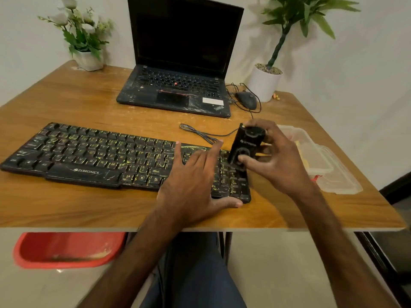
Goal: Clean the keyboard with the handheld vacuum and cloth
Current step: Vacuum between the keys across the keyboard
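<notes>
keyboard (89, 156): black, full width, yellow streaks across the keys, "zebronics" printed on the front edge; we find it lying flat on the near half of the table (66, 96), slightly askew, its right end closer to us

vacuum (245, 145): small, black, blocky, held tilted over the right end of the keyboard, lower end down at the number keys; we cannot tell whether it touches them

right hand (275, 161): wrapped round the vacuum, thumb across its lower front, fingers behind its top

left hand (195, 181): flat and spread on the right part of the keyboard, fingers straight, thumb along the front edge, gripping nothing

cable (200, 134): thin, dark, looped on the table just behind the keyboard

laptop (178, 63): black, lid up, screen dark, palm rest smeared white; we place it at the back of the table, well apart from the keyboard

mouse (246, 100): dark, corded, just right of the laptop

plant (263, 83): green, in a white pot, back right corner

flowers (89, 60): white, in a pale pot, back left corner

tub (329, 165): clear plastic, right edge of the table, beside the right hand; we see something yellow inside but cannot identify it

bin (66, 250): red, on the floor under the table, left of our legs
</notes>
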The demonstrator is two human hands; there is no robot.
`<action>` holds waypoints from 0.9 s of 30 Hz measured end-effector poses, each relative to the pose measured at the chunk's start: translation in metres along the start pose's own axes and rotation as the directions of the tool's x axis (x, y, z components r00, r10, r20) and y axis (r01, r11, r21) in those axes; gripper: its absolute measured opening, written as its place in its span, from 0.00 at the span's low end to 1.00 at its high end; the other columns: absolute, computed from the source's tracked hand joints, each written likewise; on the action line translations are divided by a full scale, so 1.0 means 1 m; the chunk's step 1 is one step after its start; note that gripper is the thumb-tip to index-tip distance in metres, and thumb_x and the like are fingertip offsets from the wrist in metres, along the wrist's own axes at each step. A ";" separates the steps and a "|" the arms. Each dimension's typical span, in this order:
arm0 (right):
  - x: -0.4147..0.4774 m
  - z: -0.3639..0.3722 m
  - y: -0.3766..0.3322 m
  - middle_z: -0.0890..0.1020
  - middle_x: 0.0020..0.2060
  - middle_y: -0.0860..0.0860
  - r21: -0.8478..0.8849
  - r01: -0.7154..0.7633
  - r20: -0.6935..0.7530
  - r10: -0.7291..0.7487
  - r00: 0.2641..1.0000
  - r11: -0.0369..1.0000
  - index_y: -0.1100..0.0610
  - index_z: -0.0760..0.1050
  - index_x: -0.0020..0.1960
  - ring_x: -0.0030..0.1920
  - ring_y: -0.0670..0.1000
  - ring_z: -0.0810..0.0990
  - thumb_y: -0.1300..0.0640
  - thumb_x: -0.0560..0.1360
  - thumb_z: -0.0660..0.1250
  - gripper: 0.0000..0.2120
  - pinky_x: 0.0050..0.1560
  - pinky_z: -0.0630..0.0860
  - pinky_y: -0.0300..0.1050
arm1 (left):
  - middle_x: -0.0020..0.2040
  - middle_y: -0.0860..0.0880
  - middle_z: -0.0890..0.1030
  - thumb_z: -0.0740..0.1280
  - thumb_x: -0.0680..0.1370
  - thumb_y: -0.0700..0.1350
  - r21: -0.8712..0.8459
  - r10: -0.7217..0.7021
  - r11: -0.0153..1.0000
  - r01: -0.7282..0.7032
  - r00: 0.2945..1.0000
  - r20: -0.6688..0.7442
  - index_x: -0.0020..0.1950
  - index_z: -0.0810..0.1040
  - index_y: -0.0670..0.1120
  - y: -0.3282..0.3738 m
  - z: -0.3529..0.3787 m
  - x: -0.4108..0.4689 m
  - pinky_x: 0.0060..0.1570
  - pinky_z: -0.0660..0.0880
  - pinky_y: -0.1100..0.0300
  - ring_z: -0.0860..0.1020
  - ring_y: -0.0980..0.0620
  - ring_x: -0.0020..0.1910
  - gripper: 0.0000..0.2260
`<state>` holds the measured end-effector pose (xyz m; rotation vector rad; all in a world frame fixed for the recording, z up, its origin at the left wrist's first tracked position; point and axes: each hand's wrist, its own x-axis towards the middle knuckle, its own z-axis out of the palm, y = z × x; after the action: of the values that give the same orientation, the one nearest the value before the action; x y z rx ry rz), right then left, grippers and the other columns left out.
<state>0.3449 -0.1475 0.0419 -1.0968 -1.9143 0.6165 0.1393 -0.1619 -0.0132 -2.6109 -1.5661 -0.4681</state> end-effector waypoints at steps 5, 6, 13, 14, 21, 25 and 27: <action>-0.005 -0.004 -0.002 0.76 0.61 0.43 0.014 -0.039 0.017 0.039 0.999 0.999 0.51 0.70 0.67 0.61 0.46 0.79 0.66 0.70 0.76 0.29 0.48 0.83 0.42 | 0.78 0.47 0.66 0.49 0.66 0.84 -0.025 -0.015 1.000 0.015 1.000 0.012 0.78 0.30 0.48 0.000 -0.001 0.000 0.76 0.43 0.32 0.61 0.50 0.78 0.56; -0.017 -0.008 -0.006 0.76 0.61 0.42 0.066 -0.050 0.074 0.045 0.996 0.997 0.51 0.70 0.66 0.61 0.48 0.79 0.66 0.69 0.77 0.30 0.47 0.83 0.43 | 0.78 0.47 0.66 0.49 0.66 0.84 -0.021 -0.017 1.000 0.017 1.000 0.012 0.78 0.30 0.48 0.000 -0.001 0.000 0.76 0.43 0.32 0.61 0.50 0.78 0.57; -0.016 -0.009 -0.003 0.75 0.59 0.31 -0.034 0.009 0.007 -0.009 1.000 0.999 0.47 0.70 0.66 0.60 0.40 0.78 0.65 0.69 0.77 0.30 0.48 0.81 0.38 | 0.77 0.46 0.68 0.49 0.67 0.84 -0.017 -0.002 1.000 0.002 1.000 -0.006 0.80 0.35 0.47 -0.001 0.000 -0.001 0.76 0.43 0.33 0.64 0.49 0.77 0.57; -0.010 -0.006 -0.001 0.74 0.59 0.30 -0.062 0.016 -0.020 -0.018 1.000 0.998 0.47 0.69 0.66 0.59 0.39 0.78 0.65 0.70 0.77 0.31 0.49 0.81 0.38 | 0.76 0.46 0.69 0.49 0.67 0.84 -0.015 -0.001 1.000 0.001 1.000 -0.009 0.80 0.35 0.47 -0.002 0.000 -0.001 0.76 0.43 0.33 0.65 0.49 0.76 0.57; -0.046 -0.023 -0.006 0.76 0.59 0.40 0.136 -0.006 0.151 -0.014 0.988 0.991 0.48 0.71 0.65 0.60 0.50 0.79 0.67 0.69 0.77 0.31 0.46 0.82 0.42 | 0.76 0.48 0.69 0.47 0.67 0.84 -0.008 -0.006 1.000 0.006 1.000 0.007 0.80 0.35 0.47 -0.006 -0.001 -0.001 0.76 0.43 0.33 0.65 0.50 0.76 0.56; -0.044 -0.019 -0.003 0.76 0.60 0.40 -0.059 0.067 0.034 -0.065 0.997 0.996 0.48 0.70 0.67 0.59 0.47 0.80 0.64 0.70 0.77 0.31 0.49 0.84 0.46 | 0.77 0.48 0.68 0.50 0.67 0.83 -0.018 0.010 1.000 -0.010 1.000 0.007 0.80 0.35 0.49 -0.006 -0.002 -0.001 0.76 0.43 0.33 0.65 0.50 0.77 0.55; -0.048 -0.017 -0.004 0.76 0.60 0.41 -0.014 0.058 0.005 -0.058 0.998 0.998 0.49 0.70 0.67 0.58 0.49 0.81 0.64 0.70 0.77 0.31 0.47 0.84 0.49 | 0.77 0.48 0.68 0.51 0.66 0.84 -0.035 0.006 0.999 -0.005 1.000 0.008 0.80 0.35 0.49 -0.006 -0.004 -0.002 0.76 0.43 0.33 0.64 0.50 0.77 0.56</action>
<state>0.3707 -0.1906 0.0337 -1.0463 -1.9504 0.5748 0.1323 -0.1613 -0.0107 -2.6453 -1.5669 -0.4892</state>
